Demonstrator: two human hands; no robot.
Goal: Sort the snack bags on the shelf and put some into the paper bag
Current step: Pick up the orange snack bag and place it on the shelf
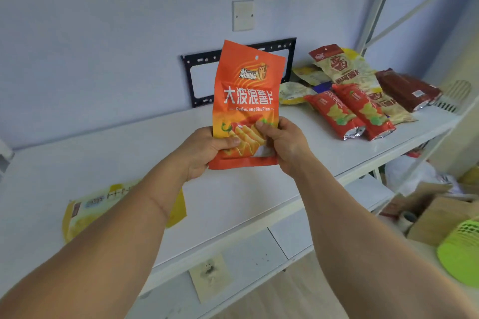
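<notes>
— Shelf (298,163) first: white, spanning the frame, a snack pile (363,96) at right, a yellow bag (85,212) lower left.

— And the orange bag (246,101)?

— Upright at centre, left hand (207,153) and right hand (282,142) pinching its bottom edge, thumbs in front.

— Step?

— Probably deciding its group. No paper bag is in view; it needs finding next.

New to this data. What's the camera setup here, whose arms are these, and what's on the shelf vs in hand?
There is no robot and only one picture: a wide-angle camera on a person's head, looking forward and down. Both bare hands hold an orange snack bag upright by its lower edge, left hand and right hand. On the white shelf, a pile of snack bags lies at the right, and one yellow snack bag lies partly under the left forearm. No paper bag is visible.
</notes>
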